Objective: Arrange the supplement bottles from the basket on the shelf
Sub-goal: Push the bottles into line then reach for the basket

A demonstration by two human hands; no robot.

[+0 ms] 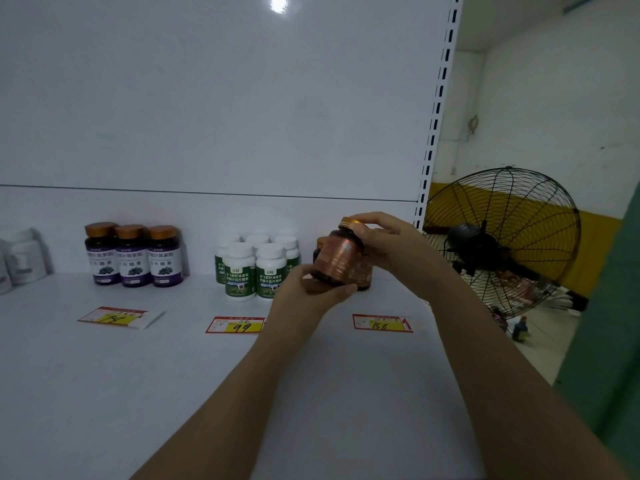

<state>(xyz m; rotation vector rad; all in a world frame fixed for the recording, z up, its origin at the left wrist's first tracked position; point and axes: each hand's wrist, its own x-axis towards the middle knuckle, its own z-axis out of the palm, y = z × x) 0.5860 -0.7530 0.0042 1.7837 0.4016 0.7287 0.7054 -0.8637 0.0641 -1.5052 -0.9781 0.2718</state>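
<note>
Bottle: I'm watching the amber supplement bottle point(337, 258) tilting above the shelf point(173, 375), at 3 o'clock of the green-label bottles point(256, 268).
Left hand point(311, 292): fingers are curling round its base.
Right hand point(391, 251): fingertips are pinching its gold cap.
Behind: a matching bottle point(363, 277) is standing largely hidden; the 158 price tag point(382, 323) is lying at 5 o'clock.

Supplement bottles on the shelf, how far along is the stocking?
Done: three purple-label bottles and a cluster of green-label bottles stand in place. In hand: the left hand and right hand hold an orange-label bottle near the 158 tag. Left: setting it down; the basket is out of view, so the remaining count is unknown.
</note>
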